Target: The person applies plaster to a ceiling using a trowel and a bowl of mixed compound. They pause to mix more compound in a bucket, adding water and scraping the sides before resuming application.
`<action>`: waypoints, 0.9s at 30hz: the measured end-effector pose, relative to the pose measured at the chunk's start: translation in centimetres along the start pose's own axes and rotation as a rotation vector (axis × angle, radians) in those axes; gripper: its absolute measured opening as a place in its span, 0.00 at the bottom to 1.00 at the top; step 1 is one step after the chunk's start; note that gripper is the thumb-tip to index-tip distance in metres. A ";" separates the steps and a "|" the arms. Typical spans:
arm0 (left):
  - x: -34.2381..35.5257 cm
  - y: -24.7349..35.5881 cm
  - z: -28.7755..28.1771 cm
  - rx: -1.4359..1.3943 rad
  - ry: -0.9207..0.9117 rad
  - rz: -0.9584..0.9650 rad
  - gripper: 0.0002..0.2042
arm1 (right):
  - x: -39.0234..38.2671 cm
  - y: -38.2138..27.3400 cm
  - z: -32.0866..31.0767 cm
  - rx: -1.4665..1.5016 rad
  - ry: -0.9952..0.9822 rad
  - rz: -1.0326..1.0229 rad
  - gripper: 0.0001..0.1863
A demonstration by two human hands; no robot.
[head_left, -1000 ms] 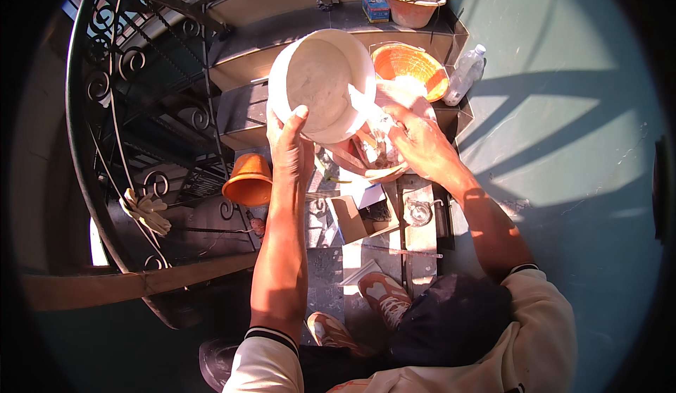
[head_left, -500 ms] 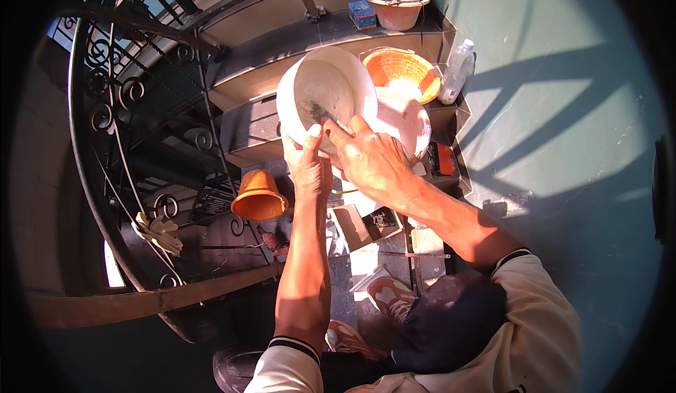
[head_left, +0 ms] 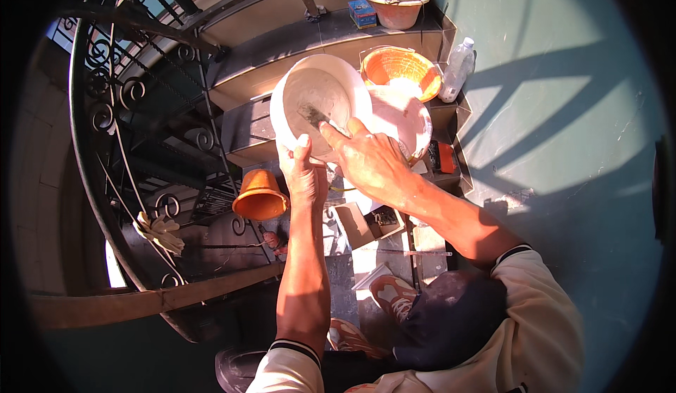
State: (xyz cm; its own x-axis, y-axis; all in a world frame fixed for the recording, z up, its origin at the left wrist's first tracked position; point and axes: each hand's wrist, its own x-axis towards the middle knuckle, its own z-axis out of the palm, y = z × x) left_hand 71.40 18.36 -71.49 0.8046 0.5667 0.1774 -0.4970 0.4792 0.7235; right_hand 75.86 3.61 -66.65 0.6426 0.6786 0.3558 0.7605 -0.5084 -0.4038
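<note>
My left hand [head_left: 304, 175] grips the near rim of a white plastic bucket [head_left: 284, 104], its thumb over the edge. The bucket is tilted so its inside, coated with pale residue, faces me. My right hand [head_left: 373, 160] reaches over the rim with the index finger stretched into the bucket. It is closed around a dark-tipped hand tool [head_left: 310, 114], whose tip is against the inner wall. The tool's handle is hidden by my fingers, so its exact kind cannot be made out. Just right of the bucket stands a pale, residue-smeared tub [head_left: 405, 120].
An orange bucket [head_left: 400, 69] and a plastic bottle [head_left: 458, 70] stand on the stairs by the wall. A small orange bucket [head_left: 260, 197] lies tipped near the iron railing [head_left: 77, 125]. Below my hands is an open cardboard box [head_left: 354, 227]. A blue box [head_left: 362, 14] sits higher up.
The white bucket has shifted slightly left and toward me, with both hands. My right index finger and the dark tool tip have moved a little left inside it.
</note>
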 end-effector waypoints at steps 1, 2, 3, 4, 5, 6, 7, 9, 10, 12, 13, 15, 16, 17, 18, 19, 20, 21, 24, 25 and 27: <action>-0.4 0.6 -0.1 -0.045 -0.048 -0.034 0.40 | -0.5 0.3 -0.1 -0.018 -0.039 0.039 0.24; 0.1 0.9 -0.2 0.065 -0.088 -0.065 0.44 | 0.6 2.1 -0.7 -0.021 -0.004 0.101 0.24; -0.1 0.9 -0.7 0.132 -0.078 -0.063 0.44 | 1.3 4.4 -1.7 -0.020 0.009 0.092 0.24; 0.0 0.5 -1.2 0.199 -0.078 -0.063 0.44 | 1.5 6.3 -2.4 -0.021 0.030 0.086 0.24; 0.1 1.0 -1.3 0.157 -0.059 -0.049 0.44 | 2.0 6.1 -3.0 -0.007 0.082 0.030 0.21; 0.1 1.2 -1.1 0.129 -0.085 -0.048 0.44 | 1.9 5.9 -2.8 -0.004 0.090 0.037 0.19; 0.3 1.6 -0.7 0.101 -0.110 -0.046 0.45 | 1.8 5.7 -2.6 -0.002 0.098 0.043 0.17; 1.0 1.3 -0.3 0.037 -0.139 -0.029 0.45 | 1.0 5.0 -2.4 0.044 0.001 0.093 0.11; 1.4 1.0 -0.3 0.062 -0.130 -0.026 0.45 | 0.0 5.0 -1.1 0.212 0.035 0.089 0.11; 2.1 1.1 -0.8 0.121 -0.105 -0.016 0.45 | -2.0 4.6 0.2 0.306 -0.147 0.087 0.12; 2.3 1.2 -1.2 0.121 -0.098 -0.029 0.45 | -2.2 4.8 0.3 0.317 -0.068 -0.018 0.16; 2.6 1.7 -1.8 0.129 -0.114 -0.021 0.45 | -0.8 5.3 -1.9 0.296 -0.024 0.120 0.18; 2.6 1.8 -2.2 0.136 -0.125 -0.025 0.45 | 0.2 5.9 -2.7 0.288 -0.002 0.198 0.19; 2.4 2.2 -2.1 0.130 -0.150 -0.041 0.47 | 1.1 7.3 -3.0 0.381 0.051 0.306 0.21; 2.4 2.3 -1.4 0.115 -0.171 -0.029 0.47 | 1.1 8.1 -3.0 0.370 0.030 0.284 0.21; 2.3 2.4 -0.6 0.102 -0.191 -0.015 0.47 | 1.1 9.0 -2.8 0.363 0.006 0.261 0.22; 2.3 2.6 0.2 0.088 -0.211 -0.002 0.48 | 0.8 9.7 -1.8 0.353 0.037 0.195 0.22; 2.4 3.2 0.3 0.111 -0.206 0.030 0.48 | 0.5 8.4 -1.3 0.598 -0.211 0.411 0.21; 3.1 2.9 0.1 0.288 -0.221 0.044 0.48 | -2.6 5.2 -0.1 1.226 -0.385 0.654 0.21; 3.0 2.5 0.1 0.281 -0.181 0.043 0.49 | -3.3 5.0 0.1 1.384 -0.441 0.667 0.20; 2.6 2.1 -0.7 0.168 -0.117 -0.020 0.45 | -3.8 5.8 0.3 1.630 -0.572 0.655 0.18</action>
State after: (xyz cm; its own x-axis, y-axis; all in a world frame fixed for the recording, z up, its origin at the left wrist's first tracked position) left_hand 72.24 21.33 -70.02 0.8509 0.4719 0.2308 -0.4271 0.3656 0.8270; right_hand 77.77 -1.80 -70.59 0.3914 0.8596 -0.3286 -0.6237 -0.0148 -0.7815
